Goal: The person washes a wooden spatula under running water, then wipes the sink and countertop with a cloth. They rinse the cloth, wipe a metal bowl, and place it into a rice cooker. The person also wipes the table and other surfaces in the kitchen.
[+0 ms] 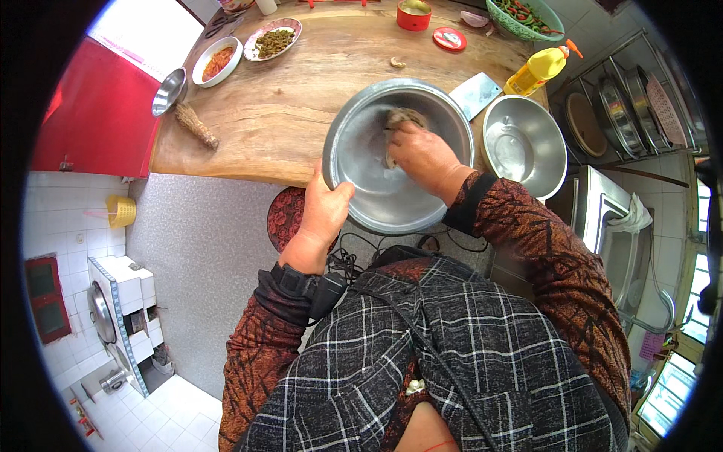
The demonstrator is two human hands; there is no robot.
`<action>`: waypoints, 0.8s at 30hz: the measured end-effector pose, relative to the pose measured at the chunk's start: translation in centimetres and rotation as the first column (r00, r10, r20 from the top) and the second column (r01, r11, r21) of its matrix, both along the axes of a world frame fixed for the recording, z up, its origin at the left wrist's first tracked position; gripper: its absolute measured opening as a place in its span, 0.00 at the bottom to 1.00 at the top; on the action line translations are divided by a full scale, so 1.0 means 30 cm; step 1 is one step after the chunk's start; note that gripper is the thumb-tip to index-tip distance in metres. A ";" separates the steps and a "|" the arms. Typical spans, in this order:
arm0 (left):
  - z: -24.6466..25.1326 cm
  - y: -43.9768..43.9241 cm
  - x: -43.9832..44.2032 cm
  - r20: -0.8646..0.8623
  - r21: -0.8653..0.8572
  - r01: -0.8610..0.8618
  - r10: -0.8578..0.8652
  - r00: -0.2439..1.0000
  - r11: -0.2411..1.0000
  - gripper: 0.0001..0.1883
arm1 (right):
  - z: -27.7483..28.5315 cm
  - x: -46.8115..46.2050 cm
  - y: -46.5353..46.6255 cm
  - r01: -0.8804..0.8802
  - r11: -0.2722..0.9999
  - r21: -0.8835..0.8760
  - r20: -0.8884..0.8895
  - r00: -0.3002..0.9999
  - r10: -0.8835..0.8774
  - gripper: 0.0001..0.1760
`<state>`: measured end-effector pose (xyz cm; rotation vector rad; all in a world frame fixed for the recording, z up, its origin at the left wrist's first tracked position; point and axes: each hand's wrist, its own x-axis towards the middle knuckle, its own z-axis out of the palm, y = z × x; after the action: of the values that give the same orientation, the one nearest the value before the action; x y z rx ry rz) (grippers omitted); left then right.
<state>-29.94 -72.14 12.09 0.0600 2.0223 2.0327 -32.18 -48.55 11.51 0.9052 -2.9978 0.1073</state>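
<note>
A large metal basin [384, 209] rests at the front edge of the wooden table, tilted towards me. My left hand [326, 206] grips its left rim, thumb on the near side. Inside the basin my right hand [421, 152] presses a greyish-brown cloth or scrubbing pad [406, 117] to the inner wall; its exact kind is unclear. To the right stands a smaller steel bowl [525, 147] with a shiny bottom. Behind the two lies a flat metal blade or scraper [476, 95], partly hidden by the large basin. A yellow bottle with an orange spout [536, 70] stands beside it.
On the wooden table [271, 124] are a bundled-twig brush [196, 125], a small steel bowl [169, 92], a white bowl of red food [217, 62], a patterned plate of greens [274, 39], a red tin [413, 16] and a green basket of peppers [525, 20]. A round stool [287, 217] stands below.
</note>
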 end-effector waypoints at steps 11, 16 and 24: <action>-0.048 0.006 0.051 0.077 0.074 -0.131 0.125 0.989 0.989 0.24 | -0.105 0.068 -0.039 0.164 0.868 0.468 0.183 0.943 -0.277 0.14; -0.072 0.014 0.068 0.115 0.036 -0.085 0.081 0.990 0.996 0.23 | -0.108 0.138 -0.129 0.233 0.965 0.120 0.673 0.695 -0.252 0.17; -0.078 -0.023 0.029 0.306 0.135 -0.300 0.248 0.919 0.944 0.31 | 0.067 0.165 -0.089 0.588 0.578 -0.566 0.819 0.478 0.316 0.19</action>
<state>-29.06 -72.83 9.75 -0.4839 1.7448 2.2329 -27.23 -51.23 13.51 0.4253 -2.9250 2.4587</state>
